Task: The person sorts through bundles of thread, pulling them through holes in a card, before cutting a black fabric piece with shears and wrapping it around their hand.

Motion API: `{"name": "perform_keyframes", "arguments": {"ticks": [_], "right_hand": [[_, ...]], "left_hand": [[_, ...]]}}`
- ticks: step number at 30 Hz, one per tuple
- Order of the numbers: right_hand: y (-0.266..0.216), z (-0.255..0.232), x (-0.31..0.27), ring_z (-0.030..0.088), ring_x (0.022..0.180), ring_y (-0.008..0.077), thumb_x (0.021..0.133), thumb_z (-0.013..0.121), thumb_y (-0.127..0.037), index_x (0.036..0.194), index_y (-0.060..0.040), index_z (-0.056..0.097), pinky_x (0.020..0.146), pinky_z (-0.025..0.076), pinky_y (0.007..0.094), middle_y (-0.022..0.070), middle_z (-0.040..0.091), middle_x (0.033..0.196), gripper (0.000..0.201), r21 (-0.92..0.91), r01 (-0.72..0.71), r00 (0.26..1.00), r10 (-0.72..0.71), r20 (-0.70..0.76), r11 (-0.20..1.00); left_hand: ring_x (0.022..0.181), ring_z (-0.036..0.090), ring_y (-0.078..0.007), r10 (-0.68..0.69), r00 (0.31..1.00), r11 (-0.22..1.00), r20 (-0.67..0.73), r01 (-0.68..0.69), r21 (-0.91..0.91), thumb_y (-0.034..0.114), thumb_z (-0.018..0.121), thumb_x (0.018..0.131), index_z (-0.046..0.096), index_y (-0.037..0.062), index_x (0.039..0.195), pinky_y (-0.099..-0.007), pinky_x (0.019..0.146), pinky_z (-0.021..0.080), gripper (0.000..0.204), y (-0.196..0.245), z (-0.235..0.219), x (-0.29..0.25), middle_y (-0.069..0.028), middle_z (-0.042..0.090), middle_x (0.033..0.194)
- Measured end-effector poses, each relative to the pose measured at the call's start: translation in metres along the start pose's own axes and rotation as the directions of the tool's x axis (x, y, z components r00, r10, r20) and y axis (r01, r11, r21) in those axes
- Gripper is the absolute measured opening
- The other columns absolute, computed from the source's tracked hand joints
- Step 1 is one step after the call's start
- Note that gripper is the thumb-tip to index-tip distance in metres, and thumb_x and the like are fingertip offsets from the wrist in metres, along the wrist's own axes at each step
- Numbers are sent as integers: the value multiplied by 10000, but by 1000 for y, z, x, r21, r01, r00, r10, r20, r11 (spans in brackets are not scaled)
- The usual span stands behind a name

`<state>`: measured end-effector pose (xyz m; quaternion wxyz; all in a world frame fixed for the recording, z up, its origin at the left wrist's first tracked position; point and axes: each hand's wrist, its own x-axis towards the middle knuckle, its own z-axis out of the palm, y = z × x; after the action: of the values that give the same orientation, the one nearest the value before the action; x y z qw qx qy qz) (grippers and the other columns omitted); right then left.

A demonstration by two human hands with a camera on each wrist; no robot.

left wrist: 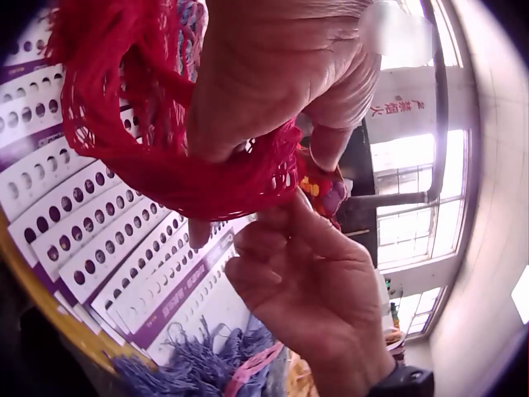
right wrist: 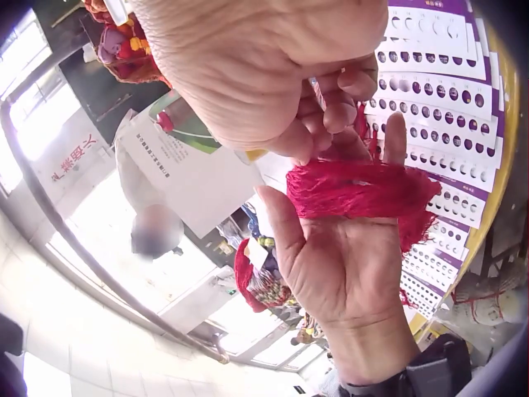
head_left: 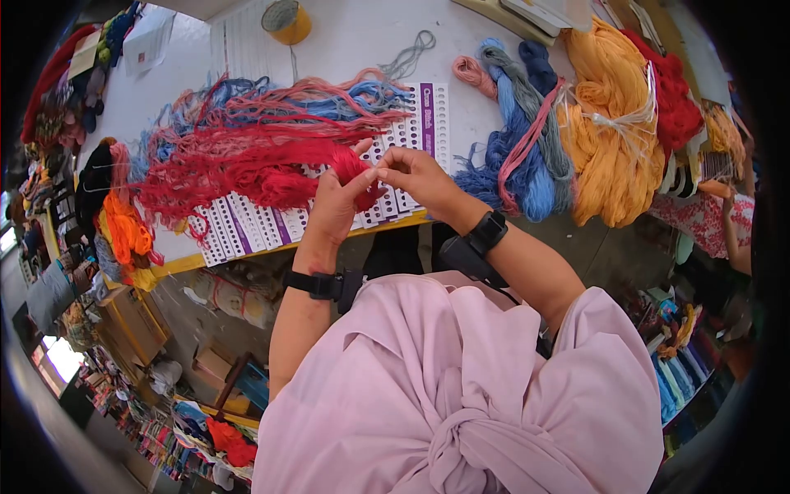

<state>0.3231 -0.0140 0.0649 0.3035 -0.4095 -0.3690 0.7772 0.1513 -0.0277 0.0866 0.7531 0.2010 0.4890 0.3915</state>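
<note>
A bundle of crimson embroidery thread (head_left: 350,165) passes across the fingers of my left hand (head_left: 331,206), which grips it over the table's front edge. In the right wrist view the thread lies across the left palm side, thumb apart from it. My right hand (head_left: 421,183) has thumb and forefinger pinched together at the bundle's right side; in the left wrist view these fingertips meet the crimson thread (left wrist: 240,186). More loose crimson thread (head_left: 271,177) spreads leftward on the table. Beneath it lie overlapping white cards with punched holes and purple bands (head_left: 426,119).
Pink and blue threads (head_left: 247,111) lie behind the crimson ones. Blue, grey and pink skeins (head_left: 527,156) and a large yellow-orange skein (head_left: 613,123) sit at right. A yellow roll (head_left: 286,23) stands at the back. Orange thread (head_left: 127,226) hangs at the left corner.
</note>
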Motion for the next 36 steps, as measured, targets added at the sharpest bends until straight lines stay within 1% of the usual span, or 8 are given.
{"name": "perform_keyframes", "arguments": {"ticks": [5, 10, 13, 17, 25, 32, 34, 36], "right_hand": [[-7, -7, -1, 457, 702, 37, 913, 611, -159, 915, -64, 591, 622, 378, 194, -46, 528, 792, 96, 55, -64, 998, 64, -7, 996], [-5, -15, 0, 457, 683, 32, 912, 605, -140, 917, -63, 586, 581, 371, 194, -21, 572, 839, 79, 191, -156, 987, 160, -2, 969], [3, -20, 1, 474, 702, 38, 919, 603, -146, 929, -59, 580, 583, 381, 190, -18, 579, 854, 91, 402, -131, 990, 138, 11, 906], [0, -24, 0, 490, 712, 52, 944, 582, -177, 966, -70, 567, 619, 384, 191, -10, 578, 846, 111, 354, -130, 991, 118, 54, 926], [0, -22, -2, 466, 670, 48, 941, 584, -177, 941, -58, 573, 607, 378, 186, -9, 583, 814, 119, 157, -58, 998, 55, 25, 986], [7, -31, 1, 490, 660, 60, 935, 578, -166, 942, -56, 590, 600, 401, 200, -2, 586, 795, 111, 340, -131, 991, 125, 42, 931], [-1, -37, -1, 488, 655, 63, 938, 569, -167, 932, -54, 598, 593, 401, 209, -2, 582, 786, 117, 468, -221, 975, 193, 109, 855], [-8, -50, -3, 514, 689, 83, 942, 559, -169, 923, -54, 610, 624, 419, 225, 12, 599, 802, 127, -45, -222, 967, 226, 118, 974]], "left_hand": [[984, 599, -122, 45, 999, 998, -2, -45, 36, 29, 611, 871, 531, -33, 1253, -292, 856, 492, 396, -3, -1, 1, -77, 558, 1263], [1005, 611, -151, 37, 999, 994, -31, -40, -106, 12, 574, 882, 534, -40, 1242, -306, 892, 478, 366, -7, -1, 4, -106, 608, 1193], [1011, 616, -169, 58, 997, 984, -47, -65, -167, 5, 553, 889, 524, -39, 1259, -306, 901, 473, 374, -7, 2, 5, -118, 638, 1125], [996, 618, -168, 73, 997, 959, 0, -70, -276, 17, 568, 891, 501, -41, 1290, -300, 906, 467, 409, -7, 1, 8, -114, 656, 1051], [847, 630, -141, 78, 983, 995, -165, -88, -53, 5, 673, 837, 479, -49, 1304, -257, 794, 495, 509, -14, 13, 14, -76, 663, 947], [921, 641, -190, -1, 989, 1000, -145, -1, -11, 18, 657, 831, 542, -52, 1208, -316, 832, 484, 400, -12, 2, 13, -116, 687, 932], [871, 622, -177, 15, 997, 973, -72, -31, -228, -4, 626, 813, 565, -43, 1124, -309, 792, 480, 319, -10, -9, 8, -100, 662, 909], [778, 561, -153, 33, 999, 824, -8, -31, -565, -29, 585, 791, 573, -28, 1025, -287, 724, 463, 234, -2, -28, 0, -75, 597, 867]]}}
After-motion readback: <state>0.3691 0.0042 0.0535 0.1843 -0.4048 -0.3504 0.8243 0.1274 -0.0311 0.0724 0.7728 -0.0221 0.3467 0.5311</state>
